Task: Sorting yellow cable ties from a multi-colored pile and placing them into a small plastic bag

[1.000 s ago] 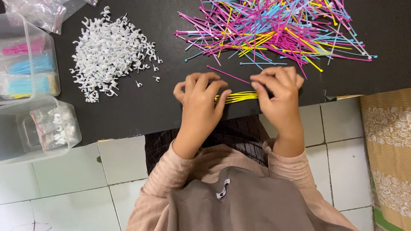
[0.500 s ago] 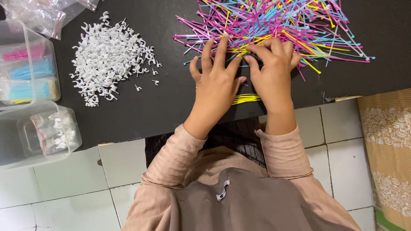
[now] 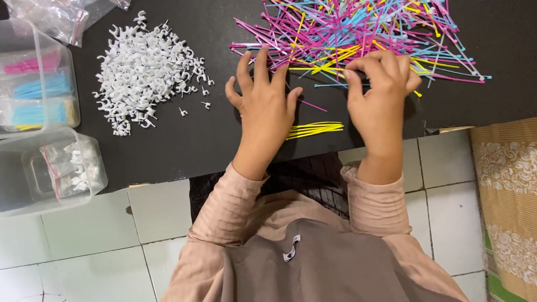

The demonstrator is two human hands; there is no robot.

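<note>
Two hands: left hand (image 3: 265, 100) flat, released; right hand (image 3: 377, 89) curled over cable ties (image 3: 359, 20), grip contents hidden; pile cropped beyond it.

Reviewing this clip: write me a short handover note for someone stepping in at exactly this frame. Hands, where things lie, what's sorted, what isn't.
Left hand: open, fingers spread flat at the near edge of the mixed pile of coloured ties, holding nothing.
Right hand: fingers curled, picking at the pile; whether it has a tie pinched is unclear.
Done: a small yellow bundle lies apart on the black mat, between the hands.
Left: the pile is unsorted, pink, blue and yellow together.
Nearby, untouched: white clips and two clear tubs with bagged items.
</note>
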